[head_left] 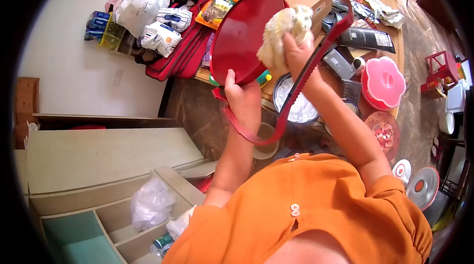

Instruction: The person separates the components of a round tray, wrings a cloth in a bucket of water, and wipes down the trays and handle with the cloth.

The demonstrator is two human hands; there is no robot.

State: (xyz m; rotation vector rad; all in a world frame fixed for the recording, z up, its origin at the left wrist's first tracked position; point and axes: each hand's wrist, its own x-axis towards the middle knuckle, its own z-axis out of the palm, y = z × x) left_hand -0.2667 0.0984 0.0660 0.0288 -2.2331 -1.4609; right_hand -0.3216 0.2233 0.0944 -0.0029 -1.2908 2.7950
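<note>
My left hand (242, 98) grips the lower edge of a glossy red oval tray-like piece (247, 37), thumb over its face, holding it tilted up. A red band with a scalloped edge (340, 24) loops from it, passing in front of my right forearm; how the two join is hard to see. Closed around a bunched cream cloth (279, 37), my right hand (298, 54) is raised just right of the red face. Whether the cloth touches that face I cannot tell.
Beyond my hands, a wooden table (399, 66) bears a cardboard box (323, 10), a pink flower-shaped lidded container (384, 84) and a patterned round tin (296, 101). Red folded cushions (185, 54) hold bags. An open drawer unit (113, 160) stands lower left, fans (423, 188) lower right.
</note>
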